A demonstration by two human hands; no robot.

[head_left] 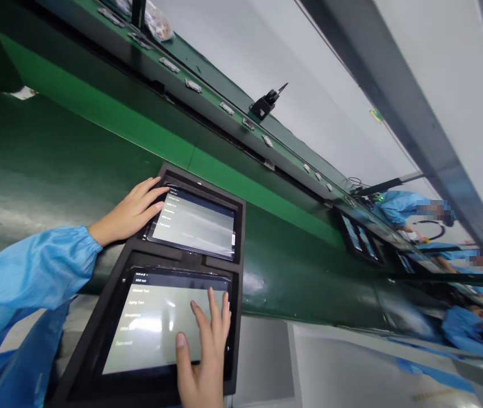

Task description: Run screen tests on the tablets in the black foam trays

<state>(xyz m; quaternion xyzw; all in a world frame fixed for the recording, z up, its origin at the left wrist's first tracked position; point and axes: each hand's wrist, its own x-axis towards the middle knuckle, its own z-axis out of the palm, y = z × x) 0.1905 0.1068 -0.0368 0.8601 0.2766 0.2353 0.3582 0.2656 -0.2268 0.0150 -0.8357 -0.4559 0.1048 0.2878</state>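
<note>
2 tablets (194, 224) in blk tray (193, 260) on grn bench (284, 277); co-workers (401, 207) beyond.

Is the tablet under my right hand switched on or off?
On. The tablet's screen is lit, showing MMI test at the top with Manual Test and Aging Test listed below.
</note>
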